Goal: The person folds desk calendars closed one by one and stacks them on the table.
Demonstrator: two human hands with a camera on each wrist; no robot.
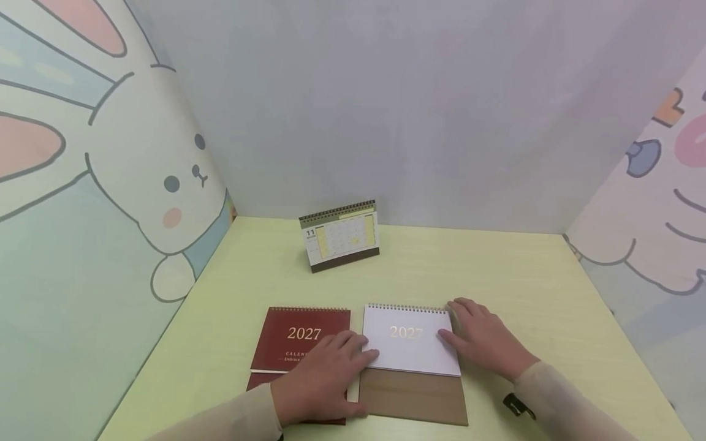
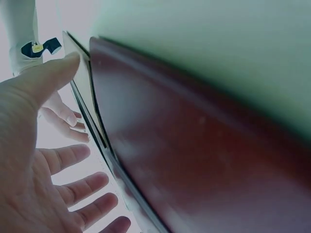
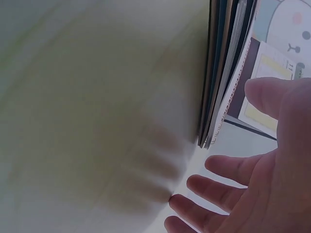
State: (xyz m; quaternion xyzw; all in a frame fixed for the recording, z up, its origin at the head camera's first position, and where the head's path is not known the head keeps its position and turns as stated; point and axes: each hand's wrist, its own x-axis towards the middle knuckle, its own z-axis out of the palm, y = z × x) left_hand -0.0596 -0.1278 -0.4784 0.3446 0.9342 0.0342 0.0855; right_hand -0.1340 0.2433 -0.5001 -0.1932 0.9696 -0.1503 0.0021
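Note:
A white 2027 desk calendar point(image 1: 408, 352) with a spiral top lies on the table, its brown base flap point(image 1: 410, 397) spread toward me. To its left is a dark red 2027 calendar point(image 1: 276, 343), also lying flat. My left hand point(image 1: 325, 376) reaches over the red calendar's right side, fingertips on the white calendar's left edge. At the white calendar's right edge is my right hand point(image 1: 488, 340), its thumb over the cover's border and its fingers by the top corner. In both wrist views the fingers are extended and spread; the right wrist view shows the calendars' layered edges point(image 3: 228, 73).
Farther back, a tent-style calendar point(image 1: 342, 239) stands upright, showing a month page marked 11. The pale yellow table point(image 1: 496, 263) is bounded by a plain back wall point(image 1: 402, 122) and side panels with cartoon prints, including a rabbit point(image 1: 149, 159) on the left.

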